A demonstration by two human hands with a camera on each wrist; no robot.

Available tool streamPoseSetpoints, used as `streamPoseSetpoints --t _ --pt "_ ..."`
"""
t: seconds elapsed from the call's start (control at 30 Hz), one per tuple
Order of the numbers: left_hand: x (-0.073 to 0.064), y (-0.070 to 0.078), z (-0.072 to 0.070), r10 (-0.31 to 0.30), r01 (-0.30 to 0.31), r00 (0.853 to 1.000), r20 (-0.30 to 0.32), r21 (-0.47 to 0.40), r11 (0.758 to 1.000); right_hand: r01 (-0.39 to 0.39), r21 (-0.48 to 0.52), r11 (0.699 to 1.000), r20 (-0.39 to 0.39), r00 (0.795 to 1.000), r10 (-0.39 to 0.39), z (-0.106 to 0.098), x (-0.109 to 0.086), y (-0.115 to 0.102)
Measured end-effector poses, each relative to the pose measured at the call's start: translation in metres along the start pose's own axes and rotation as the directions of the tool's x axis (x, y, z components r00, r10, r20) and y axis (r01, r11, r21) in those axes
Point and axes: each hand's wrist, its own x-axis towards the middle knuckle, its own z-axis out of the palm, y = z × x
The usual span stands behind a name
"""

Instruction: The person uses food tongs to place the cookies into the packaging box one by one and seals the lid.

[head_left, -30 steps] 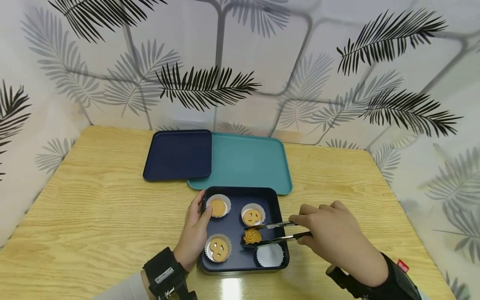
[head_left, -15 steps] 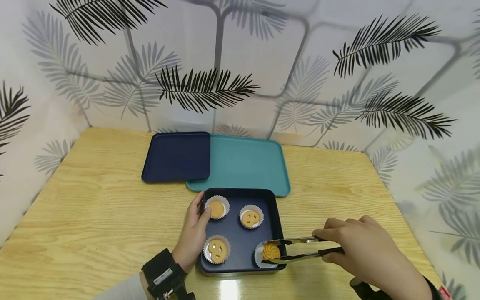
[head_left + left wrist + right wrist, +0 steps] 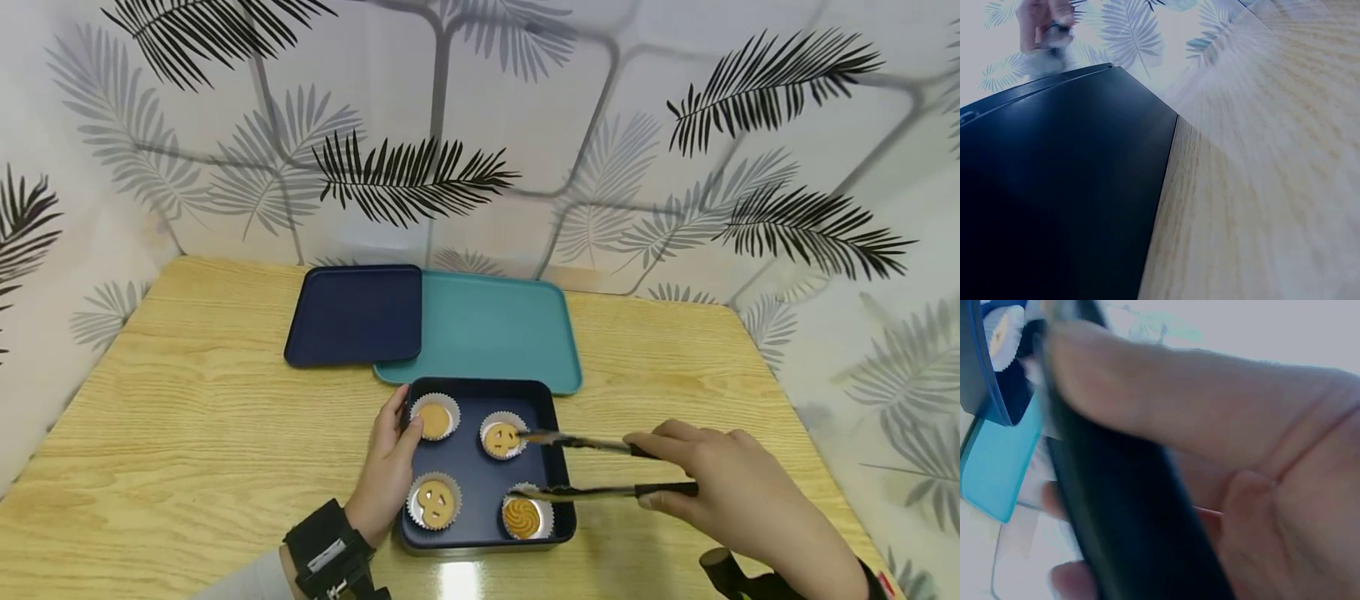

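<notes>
A square dark blue box [image 3: 471, 492] stands near the table's front edge in the head view. My left hand [image 3: 386, 471] grips its left wall, thumb over the rim. My right hand [image 3: 742, 487] holds black-handled metal tongs [image 3: 600, 492], their arms spread wide over the box's right side. In the front right paper cup lies a swirl cookie [image 3: 522, 520], just below the nearer tong arm. The farther arm's tip is over a cookie with cut-outs [image 3: 500, 439] in its cup; whether they touch I cannot tell. In the right wrist view the tong handle [image 3: 1129, 506] is blurred.
Two more paper cups at the left hold a plain round cookie [image 3: 434, 422] and a cut-out cookie [image 3: 435, 504]. Behind the box lie a teal tray [image 3: 495, 325] and a navy tray [image 3: 360, 312] overlapping it. A leaf-patterned curtain [image 3: 525, 125] borders the wooden table [image 3: 187, 433].
The swirl cookie went rightward in the tongs to the front right cup and was let go there. The tong arms have spread apart. My left hand stays on the box.
</notes>
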Motion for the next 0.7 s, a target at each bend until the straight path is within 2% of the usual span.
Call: streamPoseSetpoints --t 0.07,0.1,0.2,0.27,0.4,0.57,0.7 --pt "0.001 0.0 -0.001 0.003 -0.003 1.0 -0.002 -0.001 1.0 -0.073 0.118 0.99 0.0 0.997 0.073 0.003 0.011 0.007" --pt "0.001 0.0 -0.001 0.004 -0.004 1.0 -0.003 -0.003 1.0 -0.108 0.189 0.976 -0.002 0.994 0.11 0.006 0.02 0.011" --pt "0.0 0.0 -0.001 0.0 0.0 1.0 0.0 -0.002 1.0 -0.221 0.356 0.908 0.033 0.974 0.224 0.019 0.048 0.028" --pt "-0.001 -0.001 -0.001 -0.003 0.003 1.0 0.002 0.0 1.0 -0.265 0.405 0.875 0.05 0.962 0.268 0.033 0.066 0.042" --pt "-0.002 -0.001 -0.001 0.009 -0.009 1.0 0.002 -0.004 1.0 -0.352 0.389 0.851 0.112 0.935 0.336 0.055 0.091 0.062" --pt "-0.001 -0.001 0.0 0.01 -0.01 1.0 0.005 -0.012 1.0 -0.418 0.374 0.828 0.158 0.908 0.387 0.068 0.109 0.073" --pt "0.0 -0.002 0.0 0.002 -0.002 1.0 0.003 -0.005 1.0 -0.42 0.351 0.837 0.137 0.907 0.397 0.075 0.118 0.074"
